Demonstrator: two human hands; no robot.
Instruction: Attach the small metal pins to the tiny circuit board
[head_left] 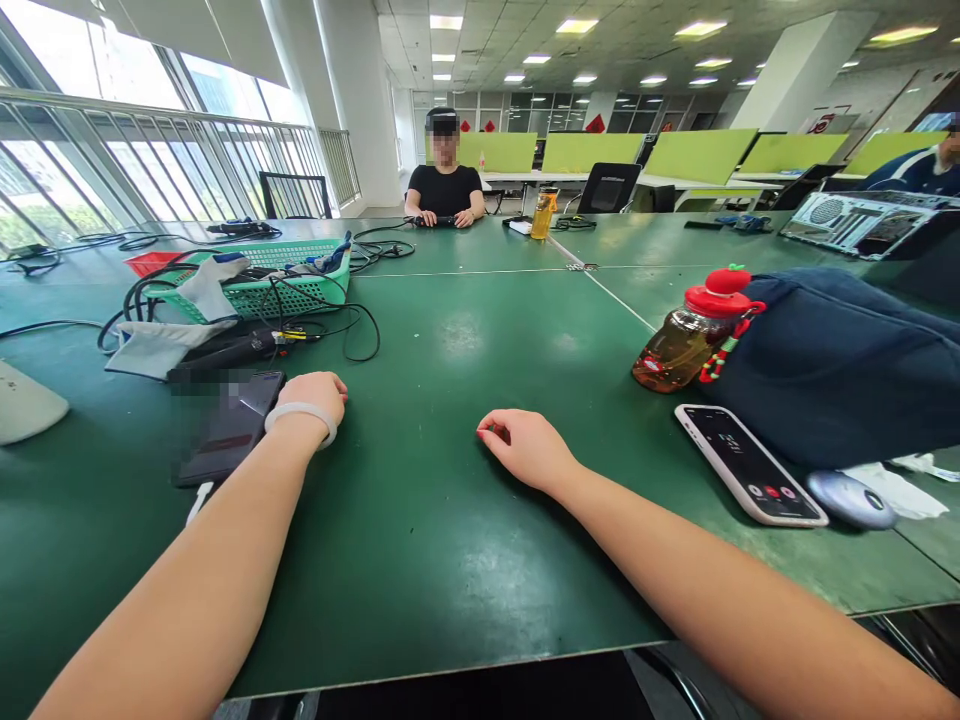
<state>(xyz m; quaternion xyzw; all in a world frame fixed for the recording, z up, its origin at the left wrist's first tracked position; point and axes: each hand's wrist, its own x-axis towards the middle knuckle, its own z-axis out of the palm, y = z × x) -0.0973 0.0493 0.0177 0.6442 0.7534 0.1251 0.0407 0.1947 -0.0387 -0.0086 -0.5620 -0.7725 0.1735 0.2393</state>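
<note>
My left hand (311,397), with a pale bangle at the wrist, rests on the green table (442,540), its fingers curled closed; what they hold, if anything, is hidden. Just left of it lies a dark phone (229,430) with a white cable plugged in. Nearer the middle, my right hand (525,447) lies on the tabletop with thumb and fingers curled together and nothing visible in them. To its right are a phone in a pink case (750,465), a grey mouse (851,500) and a bottle with a red lid (686,340).
A green basket (285,297) with cables and gloves stands at the left. A navy bag (847,365) sits at the right. Across the table are a seated person (445,185) and an orange bottle (544,214). Another person (915,170) is at the far right.
</note>
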